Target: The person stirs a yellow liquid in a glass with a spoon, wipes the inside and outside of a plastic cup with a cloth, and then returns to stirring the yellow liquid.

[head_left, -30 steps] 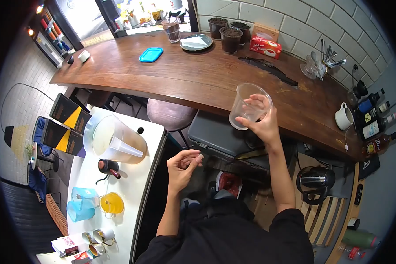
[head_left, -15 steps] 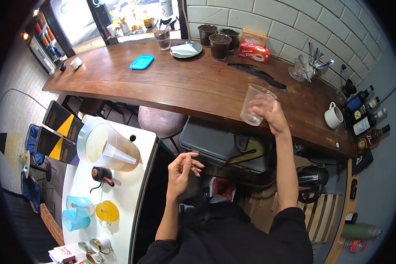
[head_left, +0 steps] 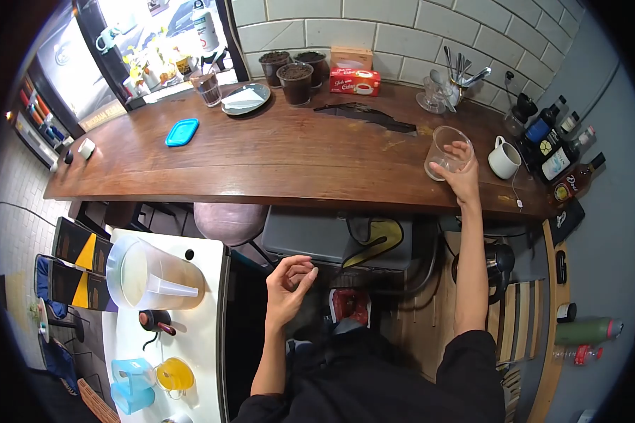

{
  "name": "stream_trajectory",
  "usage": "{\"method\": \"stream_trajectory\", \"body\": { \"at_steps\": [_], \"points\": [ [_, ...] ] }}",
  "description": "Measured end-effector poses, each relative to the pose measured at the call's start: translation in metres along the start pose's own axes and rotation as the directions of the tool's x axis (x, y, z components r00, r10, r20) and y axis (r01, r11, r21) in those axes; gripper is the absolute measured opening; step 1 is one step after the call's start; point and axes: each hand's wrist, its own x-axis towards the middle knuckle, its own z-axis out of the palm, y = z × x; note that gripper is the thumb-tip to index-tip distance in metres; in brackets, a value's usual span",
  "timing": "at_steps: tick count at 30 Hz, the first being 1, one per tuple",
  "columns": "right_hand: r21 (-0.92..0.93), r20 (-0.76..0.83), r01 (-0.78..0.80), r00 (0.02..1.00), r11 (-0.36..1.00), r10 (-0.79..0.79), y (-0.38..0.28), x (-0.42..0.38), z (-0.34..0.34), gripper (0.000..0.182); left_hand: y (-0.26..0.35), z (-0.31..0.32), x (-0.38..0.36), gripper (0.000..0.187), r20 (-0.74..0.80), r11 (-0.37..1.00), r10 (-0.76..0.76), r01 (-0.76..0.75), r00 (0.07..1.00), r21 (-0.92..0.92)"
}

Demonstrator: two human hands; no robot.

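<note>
A clear plastic cup (head_left: 441, 144) is upright over the right part of the wooden counter, its base at or close to the surface. My right hand (head_left: 464, 176) wraps around its near right side. Just right of the cup stands a white mug (head_left: 504, 159) with a tag hanging on a string. My left hand (head_left: 289, 287) hovers in front of my body, below the counter's edge, loosely curled and holding nothing, with thumb and fingers apart.
On the wooden counter (head_left: 296, 173) are a torn black strip (head_left: 367, 116), a red box (head_left: 355, 82), several dark-filled cups, a plate (head_left: 245, 99) and a blue lid (head_left: 183, 132). Bottles (head_left: 575, 182) line the right. A large pitcher (head_left: 162, 278) stands on the white table at left.
My right hand has carried the cup right and lowered it from a tilt to upright, beside the white mug. My left hand has curled a little more. The view has shifted right.
</note>
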Motion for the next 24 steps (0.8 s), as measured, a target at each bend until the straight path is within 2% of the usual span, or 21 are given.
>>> {"method": "stream_trajectory", "body": {
  "at_steps": [3,5,8,10,12,13,14,15,16,17,18,20,22,23,24],
  "points": [
    [-0.045,-0.032,0.010,0.999,0.999,-0.012,0.009,0.002,-0.007,0.070,-0.003,0.000,0.000,0.026,-0.032,1.000,0.008,-0.007,0.999,0.023],
    [0.014,-0.046,-0.040,0.998,0.999,0.041,0.012,0.003,-0.009,0.072,-0.002,-0.001,-0.001,0.023,-0.007,0.999,0.021,-0.020,1.000,0.039],
    [0.019,-0.085,-0.022,0.996,1.000,0.023,0.015,0.006,-0.006,0.074,0.007,0.002,-0.003,0.022,-0.012,0.999,-0.034,0.035,0.999,0.041],
    [0.017,-0.090,-0.029,0.995,0.999,0.030,0.021,0.013,-0.004,0.077,0.009,0.001,-0.005,0.020,-0.018,0.998,-0.017,0.018,1.000,0.055],
    [0.013,-0.146,-0.033,0.989,0.999,0.035,0.036,0.020,-0.003,0.086,0.011,-0.001,-0.007,0.017,-0.039,0.997,0.000,0.003,0.999,0.072],
    [0.021,-0.136,-0.088,0.987,0.996,0.090,0.040,0.022,-0.005,0.092,0.013,-0.004,-0.010,0.015,-0.041,0.997,-0.038,0.041,0.998,0.070],
    [-0.129,-0.155,-0.144,0.980,0.981,0.123,0.035,0.019,-0.009,0.098,0.014,-0.006,-0.013,0.013,-0.050,0.995,-0.074,0.077,0.996,0.067],
    [-0.216,-0.161,-0.142,0.981,0.966,0.108,0.034,0.016,-0.013,0.103,0.015,-0.008,-0.016,0.009,-0.071,0.996,-0.046,0.051,0.996,0.076],
    [-0.144,-0.123,-0.182,0.979,0.973,0.165,0.017,0.006,-0.016,0.104,0.017,-0.013,-0.020,0.009,-0.116,0.995,-0.041,0.051,0.992,0.085],
    [-0.150,-0.233,-0.149,0.966,0.977,0.112,0.031,-0.004,-0.020,0.103,0.018,-0.018,-0.024,0.009,-0.123,0.996,-0.077,0.081,0.989,0.031],
    [-0.346,-0.375,-0.218,0.924,0.913,0.078,0.026,-0.021,-0.020,0.091,0.019,-0.022,-0.028,0.009,-0.131,0.994,-0.109,0.106,0.985,-0.027],
    [-0.466,-0.409,-0.178,0.912,0.867,-0.033,-0.015,-0.058,0.002,0.066,0.021,-0.034,-0.037,0.015,-0.224,0.998,-0.061,0.066,0.973,0.011],
    [-0.309,-0.218,-0.087,0.976,0.947,0.019,-0.058,-0.090,0.048,0.038,0.027,-0.047,-0.055,0.027,-0.245,0.987,-0.157,0.162,0.957,0.000],
    [-0.203,-0.055,0.000,0.998,0.979,-0.011,-0.074,-0.104,0.081,0.031,0.030,-0.051,-0.062,0.042,-0.289,0.981,-0.172,0.191,0.942,0.037],
    [-0.080,0.100,0.070,0.993,0.994,-0.061,-0.089,-0.118,0.111,0.024,0.030,-0.057,-0.071,0.042,-0.341,0.982,-0.158,0.183,0.927,0.040]
  ]
}}
